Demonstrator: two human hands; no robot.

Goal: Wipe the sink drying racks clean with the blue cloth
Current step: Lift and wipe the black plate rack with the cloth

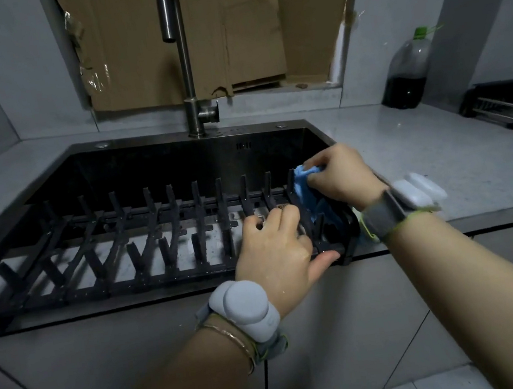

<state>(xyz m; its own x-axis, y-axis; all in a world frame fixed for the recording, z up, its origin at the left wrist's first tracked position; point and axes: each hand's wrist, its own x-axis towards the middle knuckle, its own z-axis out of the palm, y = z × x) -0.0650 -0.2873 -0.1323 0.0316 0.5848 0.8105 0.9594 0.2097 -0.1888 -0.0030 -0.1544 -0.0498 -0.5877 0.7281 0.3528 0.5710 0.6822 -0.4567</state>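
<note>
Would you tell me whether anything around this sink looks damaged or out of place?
Yes: the opening behind the faucet is patched with cardboard, its lower edge torn and tape peeling at its left side. Otherwise, the right hand holds the blue cloth on the drying rack that the left hand grips.

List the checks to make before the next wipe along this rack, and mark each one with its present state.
1. Blue cloth in the right hand: ok, fingers pinch it at the right end of the drying rack.
2. Left hand steadying the rack: ok, fingers curled over a bar, thumb along the front rail.
3. Rack lying across the sink: ok.
4. Faucet off: ok, no stream shows.
5. Prongs further left already wiped: cannot tell.
</note>
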